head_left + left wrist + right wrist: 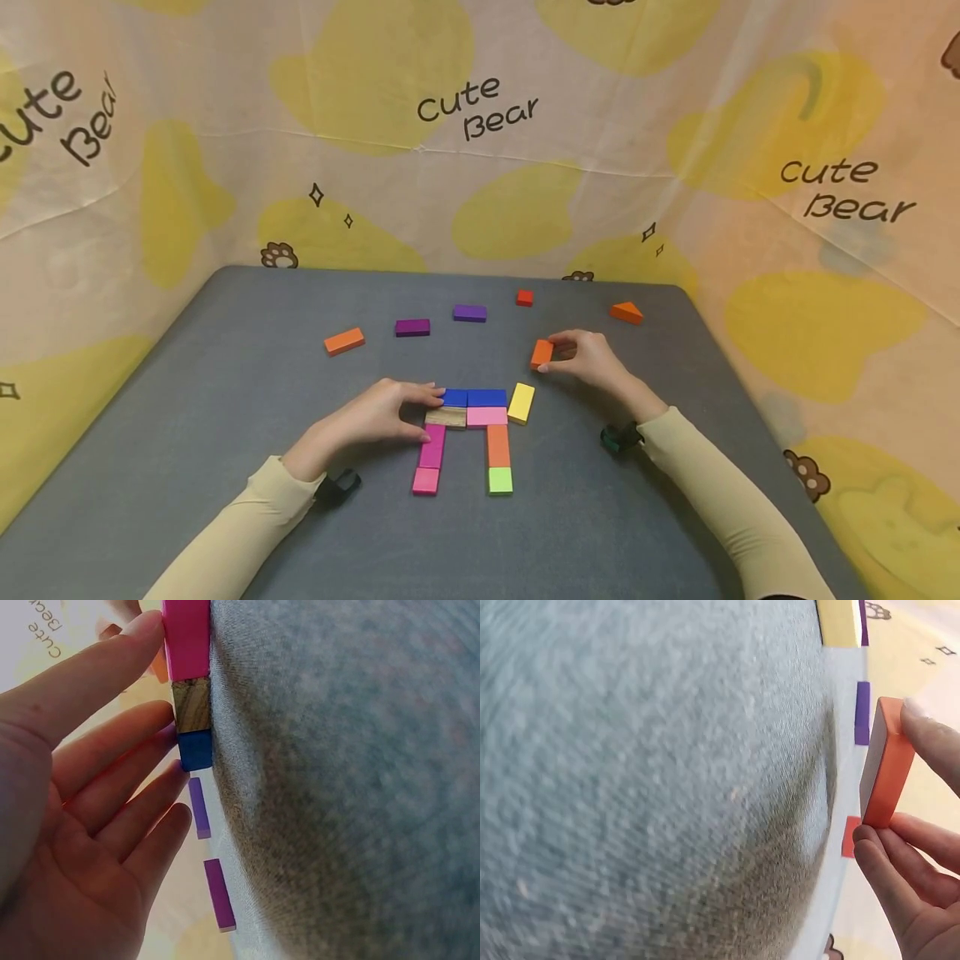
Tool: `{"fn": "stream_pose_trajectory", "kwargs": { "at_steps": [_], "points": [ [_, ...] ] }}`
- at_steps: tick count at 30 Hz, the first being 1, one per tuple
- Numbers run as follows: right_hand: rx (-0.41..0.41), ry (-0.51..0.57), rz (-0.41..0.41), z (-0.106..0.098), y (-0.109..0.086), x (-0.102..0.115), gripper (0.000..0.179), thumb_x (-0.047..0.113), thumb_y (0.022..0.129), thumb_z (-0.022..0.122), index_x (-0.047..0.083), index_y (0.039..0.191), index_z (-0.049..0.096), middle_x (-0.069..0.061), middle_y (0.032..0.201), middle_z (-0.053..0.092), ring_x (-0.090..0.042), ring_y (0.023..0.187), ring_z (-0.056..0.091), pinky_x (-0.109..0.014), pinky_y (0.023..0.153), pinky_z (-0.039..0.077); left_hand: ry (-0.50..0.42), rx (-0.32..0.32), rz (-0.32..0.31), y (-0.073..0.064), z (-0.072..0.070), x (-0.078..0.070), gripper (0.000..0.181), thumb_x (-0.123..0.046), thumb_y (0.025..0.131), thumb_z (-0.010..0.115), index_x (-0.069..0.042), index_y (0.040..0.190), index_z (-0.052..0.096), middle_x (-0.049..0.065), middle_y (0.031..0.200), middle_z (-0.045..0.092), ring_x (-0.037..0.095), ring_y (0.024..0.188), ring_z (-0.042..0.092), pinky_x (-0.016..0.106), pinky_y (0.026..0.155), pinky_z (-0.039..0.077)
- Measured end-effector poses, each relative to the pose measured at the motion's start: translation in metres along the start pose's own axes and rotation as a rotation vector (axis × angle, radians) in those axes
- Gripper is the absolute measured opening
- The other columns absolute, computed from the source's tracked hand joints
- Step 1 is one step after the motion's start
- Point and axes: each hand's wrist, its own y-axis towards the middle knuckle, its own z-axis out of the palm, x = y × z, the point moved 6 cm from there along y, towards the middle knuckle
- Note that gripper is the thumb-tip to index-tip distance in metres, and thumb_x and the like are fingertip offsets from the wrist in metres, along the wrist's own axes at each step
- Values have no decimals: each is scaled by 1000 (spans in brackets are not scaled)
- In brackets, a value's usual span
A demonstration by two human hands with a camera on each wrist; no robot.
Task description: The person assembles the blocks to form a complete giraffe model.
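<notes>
My right hand (588,360) pinches an orange block (542,354) between thumb and fingertips; in the right wrist view the block looks raised off the table. My left hand (381,412) rests against the left side of a flat block figure, fingers fairly straight. Its thumb touches a magenta block (189,641), and its fingertips meet the wood-grain block (192,705) and a blue block (196,751). In the figure, blue blocks (487,398) lie above the wood-grain block and a pink block (487,417). One leg is magenta and pink (425,482); the other is orange (498,447) and green (500,481).
A yellow block (521,403) lies tilted at the figure's right. Farther back lie an orange block (344,342), a dark purple block (412,327), a violet block (469,313), a small red block (525,298) and an orange triangle (627,312). Printed cloth walls surround the grey table (247,375).
</notes>
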Motion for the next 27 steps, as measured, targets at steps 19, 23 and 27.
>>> {"fn": "stream_pose_trajectory", "kwargs": {
  "at_steps": [19,23,27],
  "points": [
    [33,-47,-31,17,-6,15,64,46,70,81,7,118,66,-9,111,68,-20,93,65,-37,83,55,3,-6,18,-1,0,0,52,-35,75,79,-18,123,66,-1,136,56,16,131,48,45,104,40],
    [37,-61,-41,19,-8,18,63,45,71,81,6,118,66,-10,113,68,-20,93,64,-38,83,54,3,-2,6,-1,1,1,52,-36,75,79,-19,123,66,-3,136,55,14,131,47,43,105,40],
    [31,-65,-47,20,-9,19,62,43,70,81,6,118,66,-10,111,68,-20,93,64,-38,83,54,-1,-3,3,-1,1,1,52,-35,75,79,-19,123,65,-3,137,55,13,131,47,43,105,40]
  ]
}}
